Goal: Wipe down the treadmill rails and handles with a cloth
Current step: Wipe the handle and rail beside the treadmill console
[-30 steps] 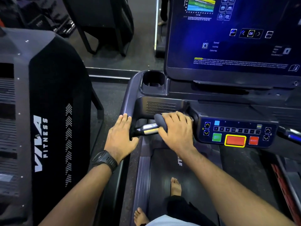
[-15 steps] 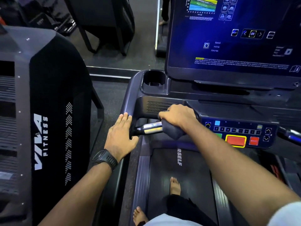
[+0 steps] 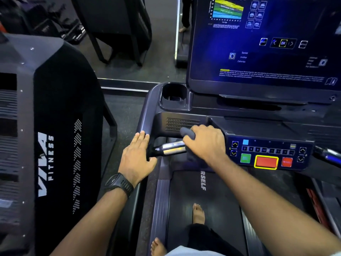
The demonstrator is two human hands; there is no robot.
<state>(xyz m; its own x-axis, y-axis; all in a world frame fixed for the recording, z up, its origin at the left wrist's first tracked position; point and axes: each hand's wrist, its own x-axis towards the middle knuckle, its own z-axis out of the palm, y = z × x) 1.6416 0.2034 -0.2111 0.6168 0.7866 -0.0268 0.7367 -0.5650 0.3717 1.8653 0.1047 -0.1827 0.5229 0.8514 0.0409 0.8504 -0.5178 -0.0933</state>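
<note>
Here right hand [image 3: 204,144] grips cloth [image 3: 187,133] on handle [image 3: 171,148]; left hand [image 3: 136,159] flat on rail [image 3: 146,113].

Dark grey cloth [image 3: 188,134]: bunched, wrapped round inner end of handle at frame centre, gripped by right hand [image 3: 205,145]. Handle [image 3: 170,148]: short bar with shiny silver section and black outer end, near-horizontal, just left of centre. Side rail [image 3: 145,111]: dark, matte, curving toward upper centre.

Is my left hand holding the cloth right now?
No, the left hand rests flat on the side rail, while the right hand holds the dark cloth on the handlebar.
</note>
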